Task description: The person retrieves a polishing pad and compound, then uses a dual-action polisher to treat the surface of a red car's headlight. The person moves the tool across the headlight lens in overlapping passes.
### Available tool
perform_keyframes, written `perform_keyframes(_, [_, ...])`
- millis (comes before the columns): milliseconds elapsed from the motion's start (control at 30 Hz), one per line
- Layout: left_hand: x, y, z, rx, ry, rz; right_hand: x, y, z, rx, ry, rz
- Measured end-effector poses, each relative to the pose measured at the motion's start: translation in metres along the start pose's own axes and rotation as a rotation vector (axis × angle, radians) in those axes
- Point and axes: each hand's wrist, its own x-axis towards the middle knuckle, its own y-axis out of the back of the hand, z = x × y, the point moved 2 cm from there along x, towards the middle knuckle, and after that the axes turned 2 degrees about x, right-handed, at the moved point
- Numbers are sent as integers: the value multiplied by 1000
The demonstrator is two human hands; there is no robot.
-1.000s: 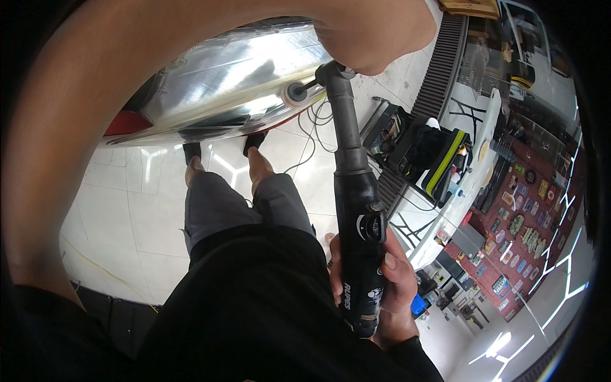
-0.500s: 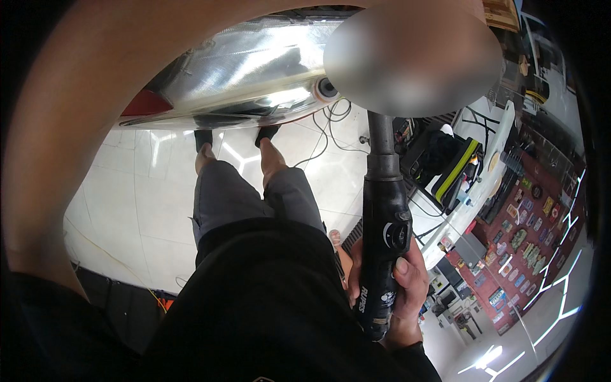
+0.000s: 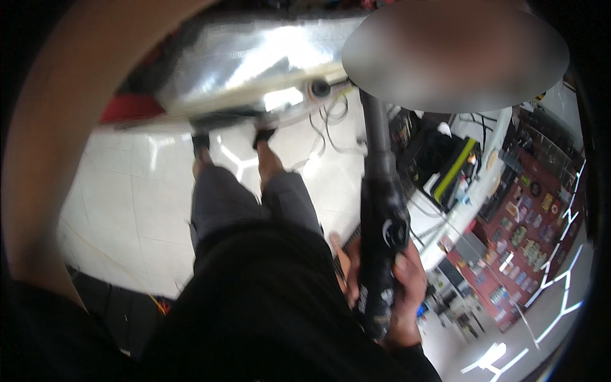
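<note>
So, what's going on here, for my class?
A person's right hand grips the black body of a long-necked power tool. The left arm arches up the left side of the view; blurring hides the left hand. A small round pad sits at the right end of what looks like a clear vehicle lamp; whether it presses there is unclear. A dark bag with a yellow-green stripe lies further right.

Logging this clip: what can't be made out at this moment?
All in the head view:
Left hand, and the head of the black power tool: hidden by the blurred oval.
Right hand: palm hidden by the tool.
Dark round pad: smeared; can't tell whether it spins.
Red part: far end behind the left forearm.
Wall plaques: too small, blurred.
</note>
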Motion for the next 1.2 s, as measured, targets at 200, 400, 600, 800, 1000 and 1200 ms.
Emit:
perform_keyframes(200, [-45, 14, 30, 214, 190, 275, 8, -2, 9, 19, 158, -75])
perform_keyframes(400, [-122, -116, 96, -1418, 903, 239, 11, 13, 29, 106, 121, -205])
perform_keyframes(600, [-68, -164, 167, -2356, 616, 1061, 19, 29, -7, -831, 520, 214])
perform_keyframes(800, [-63, -165, 172, -2293, 688, 1118, 103, 5, -101, -1169, 1160, 133])
perform_keyframes(1000, [-66, -167, 173, -2304, 682, 1146, 119, -22, -120, -1472, 1046, 16])
perform_keyframes(1200, [-66, -171, 173, -2275, 698, 1094, 126, -27, -129, -1611, 1129, -112])
